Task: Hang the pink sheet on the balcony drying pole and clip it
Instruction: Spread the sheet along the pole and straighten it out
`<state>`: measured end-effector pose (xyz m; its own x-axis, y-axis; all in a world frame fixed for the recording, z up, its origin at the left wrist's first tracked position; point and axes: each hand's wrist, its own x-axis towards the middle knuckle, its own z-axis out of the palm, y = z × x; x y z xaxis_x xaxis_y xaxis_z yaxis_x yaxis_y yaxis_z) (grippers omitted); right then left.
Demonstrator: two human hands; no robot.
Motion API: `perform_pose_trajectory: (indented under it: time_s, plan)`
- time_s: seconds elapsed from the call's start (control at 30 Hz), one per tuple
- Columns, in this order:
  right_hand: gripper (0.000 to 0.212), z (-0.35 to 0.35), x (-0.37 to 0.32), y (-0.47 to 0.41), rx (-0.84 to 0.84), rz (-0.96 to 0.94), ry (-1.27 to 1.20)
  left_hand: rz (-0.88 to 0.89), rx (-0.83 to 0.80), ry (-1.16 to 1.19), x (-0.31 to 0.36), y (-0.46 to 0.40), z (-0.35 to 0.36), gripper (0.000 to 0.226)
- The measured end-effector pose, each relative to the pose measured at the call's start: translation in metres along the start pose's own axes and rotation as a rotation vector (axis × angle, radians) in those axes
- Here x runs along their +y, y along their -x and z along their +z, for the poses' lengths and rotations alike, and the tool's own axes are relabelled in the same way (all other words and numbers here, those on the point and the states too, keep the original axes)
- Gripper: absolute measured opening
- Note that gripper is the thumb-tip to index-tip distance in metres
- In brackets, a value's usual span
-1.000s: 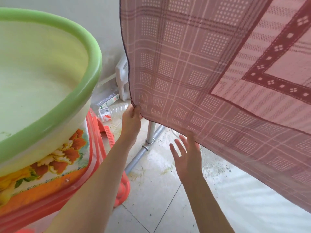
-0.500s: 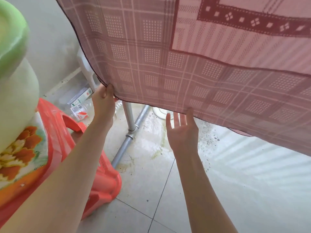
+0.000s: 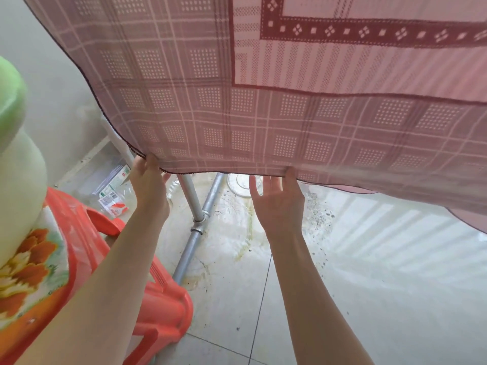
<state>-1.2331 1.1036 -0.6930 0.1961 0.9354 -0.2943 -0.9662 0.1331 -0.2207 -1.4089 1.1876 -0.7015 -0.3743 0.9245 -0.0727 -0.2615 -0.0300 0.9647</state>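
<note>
The pink sheet [image 3: 263,101], checked with a dark red patterned border, hangs across the upper half of the head view, its top out of frame. My left hand [image 3: 149,185] pinches the sheet's lower left corner at the hem. My right hand [image 3: 276,201] is raised palm-up under the bottom hem, fingers straight, thumb and fingertips touching the edge. The drying pole's top is hidden; only a grey metal upright [image 3: 191,196] and a floor tube [image 3: 208,204] show below the sheet. No clip is visible.
A green basin [image 3: 13,143] sits on a red plastic stool [image 3: 158,306] with a floral top at the left. Small cartons [image 3: 113,204] and a glass bowl [image 3: 238,184] lie on the tiled floor [image 3: 342,299] near the wall.
My view has swung right and up, so the basin slid to the left edge. My right hand rose to touch the hem. My left hand keeps its pinch on the corner.
</note>
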Motion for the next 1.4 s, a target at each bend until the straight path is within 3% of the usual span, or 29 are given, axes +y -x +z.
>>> perform_pose_trajectory:
  time_s: [0.23,0.3,0.43,0.9,1.07,1.4]
  plan:
    - [0.016,-0.018,0.008,0.005,0.136,-0.070,0.096,0.035,0.029,-0.013,-0.006,-0.008,-0.002,0.029]
    - [0.008,-0.021,0.008,0.005,0.157,-0.119,0.186,0.051,0.020,-0.014,-0.007,-0.011,-0.002,0.029]
    - [0.012,-0.025,0.009,0.004,0.167,-0.189,0.366,0.069,0.012,-0.046,-0.006,-0.026,-0.004,0.030]
    - [0.011,-0.007,0.023,-0.006,0.189,-0.155,0.182,-0.031,-0.016,0.094,0.005,-0.040,0.002,0.026]
    - [0.015,-0.001,0.013,-0.009,0.172,-0.148,0.131,-0.108,-0.110,0.168,0.002,-0.023,0.006,0.024]
    - [0.011,-0.017,0.011,-0.020,0.085,-0.114,0.168,-0.046,-0.113,0.132,-0.007,-0.021,0.009,0.026]
